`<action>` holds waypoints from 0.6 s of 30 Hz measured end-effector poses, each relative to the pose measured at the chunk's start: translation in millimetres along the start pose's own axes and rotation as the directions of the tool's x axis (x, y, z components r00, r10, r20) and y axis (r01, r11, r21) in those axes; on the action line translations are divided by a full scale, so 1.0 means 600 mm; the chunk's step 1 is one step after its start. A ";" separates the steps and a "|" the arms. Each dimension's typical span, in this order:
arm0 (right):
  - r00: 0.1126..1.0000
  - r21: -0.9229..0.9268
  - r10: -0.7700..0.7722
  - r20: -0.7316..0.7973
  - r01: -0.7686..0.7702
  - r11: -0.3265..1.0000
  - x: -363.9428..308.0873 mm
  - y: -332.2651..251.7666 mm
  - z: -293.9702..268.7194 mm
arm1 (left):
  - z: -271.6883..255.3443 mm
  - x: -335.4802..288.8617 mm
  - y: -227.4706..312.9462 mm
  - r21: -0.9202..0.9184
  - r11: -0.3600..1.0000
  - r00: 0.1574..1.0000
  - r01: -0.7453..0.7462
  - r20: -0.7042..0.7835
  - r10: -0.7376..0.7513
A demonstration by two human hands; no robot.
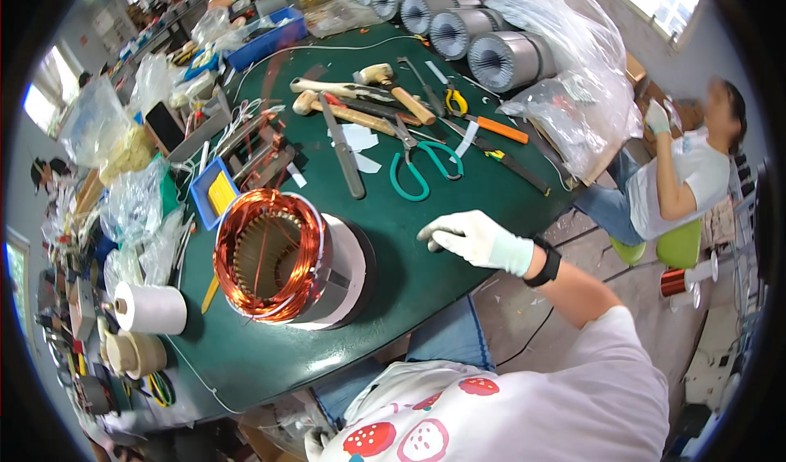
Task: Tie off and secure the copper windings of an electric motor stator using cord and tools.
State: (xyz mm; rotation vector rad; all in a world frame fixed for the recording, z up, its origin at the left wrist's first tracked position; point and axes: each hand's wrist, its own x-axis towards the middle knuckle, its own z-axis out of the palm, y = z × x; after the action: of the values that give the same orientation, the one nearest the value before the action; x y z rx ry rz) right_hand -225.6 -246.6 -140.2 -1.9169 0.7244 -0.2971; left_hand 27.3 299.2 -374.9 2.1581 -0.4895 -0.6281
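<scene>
A motor stator [270,257] with copper windings around its open bore stands on the green table, its grey cylindrical body tilted toward me. My right hand [475,241], in a white glove, hovers over the table to the right of the stator, apart from it. Its fingers are loosely stretched and hold nothing. Of my left hand [314,444] only a bit of white glove shows at the lower edge beside my shirt; its fingers are hidden. Beyond my right hand lie teal-handled scissors [427,169], the nearest tool to it, and a long flat grey blade [342,151].
Mallets [352,117], yellow-handled pliers [455,100] and an orange-handled tool [501,129] lie farther back. Several bare stator cores [512,61] line the far right edge beside plastic sheeting [573,45]. Left are a blue bin [214,192] and white thread spool [151,308]. A seated person [679,159] is at right.
</scene>
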 end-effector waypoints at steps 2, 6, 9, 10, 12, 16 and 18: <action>0.992 0.119 -0.016 -0.128 0.031 0.992 0.014 0.031 0.038 | 0.009 -0.071 -0.035 0.020 0.997 0.997 0.074 -0.039 -0.073; 0.942 -0.243 -0.212 -0.261 0.148 0.959 0.003 0.025 0.065 | 0.022 -0.315 -0.027 0.038 0.938 0.912 0.345 -0.248 -0.326; 0.920 0.040 0.026 -0.390 -0.011 0.999 -0.018 0.055 0.055 | 0.081 -0.622 0.029 -0.005 0.777 0.704 0.630 -0.420 -0.573; 0.919 -0.058 -0.012 -0.395 -0.012 0.998 -0.016 0.053 0.052 | 0.112 -0.713 0.071 -0.030 0.702 0.614 0.711 -0.460 -0.642; 0.910 -0.150 -0.080 -0.406 0.021 0.988 -0.014 0.062 0.045 | 0.153 -0.829 0.150 -0.053 0.577 0.482 0.815 -0.490 -0.726; 0.945 -0.136 -0.095 -0.313 0.054 0.989 0.015 0.071 0.062 | 0.211 -0.902 0.223 -0.049 0.433 0.356 0.900 -0.492 -0.795; 0.949 -0.136 -0.099 -0.298 0.060 0.989 0.021 0.072 0.071 | 0.211 -0.916 0.229 -0.009 0.405 0.353 0.914 -0.470 -0.809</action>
State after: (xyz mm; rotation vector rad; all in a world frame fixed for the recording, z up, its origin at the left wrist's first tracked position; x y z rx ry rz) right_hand -209.6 -235.8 -199.1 -2.0465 0.8861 -0.6212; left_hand -504.4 436.3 -186.9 2.6225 1.0120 -0.6341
